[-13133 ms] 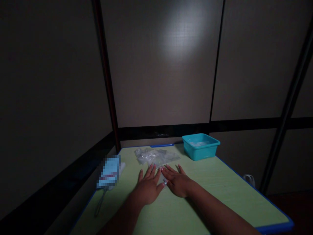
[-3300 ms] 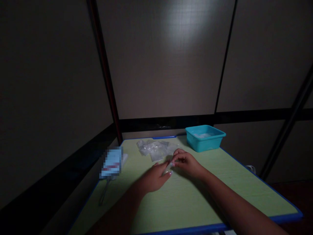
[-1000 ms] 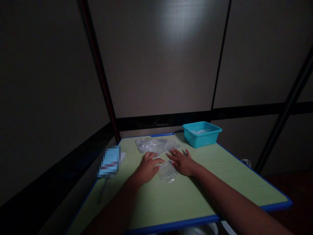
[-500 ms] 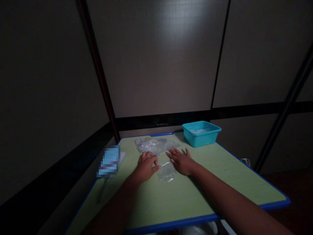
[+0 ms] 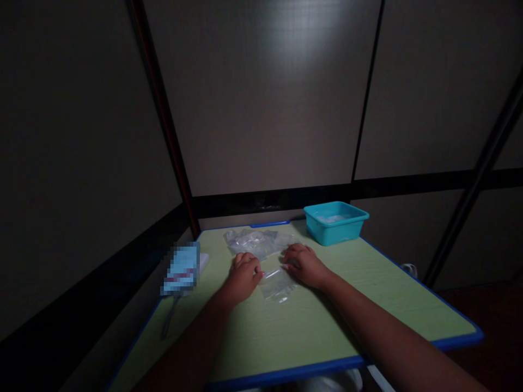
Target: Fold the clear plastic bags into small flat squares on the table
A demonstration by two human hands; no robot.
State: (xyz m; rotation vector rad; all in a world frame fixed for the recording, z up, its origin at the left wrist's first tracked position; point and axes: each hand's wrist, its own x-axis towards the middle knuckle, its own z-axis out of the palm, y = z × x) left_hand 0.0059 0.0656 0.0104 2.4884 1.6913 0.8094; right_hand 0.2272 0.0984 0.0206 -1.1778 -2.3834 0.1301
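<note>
A small clear plastic bag lies on the green table, with a shiny folded edge along its far side. My left hand has its fingers curled and its thumb at the left end of that edge, gripping the film. At the right end, my right hand is closed with thumb and fingers bent around the bag's corner. Its fingertips are partly hidden. Just beyond both hands, a crumpled pile of clear plastic bags is spread on the table.
A turquoise plastic basin with some clear plastic inside stands at the back right of the green table. A blurred-out light blue item with a strap lies by the left edge. Dark panelled walls rise behind and to the left.
My right hand has gone from lying flat with fingers spread to curled at the bag's corner. My left thumb has shifted slightly up and left along the folded edge.
</note>
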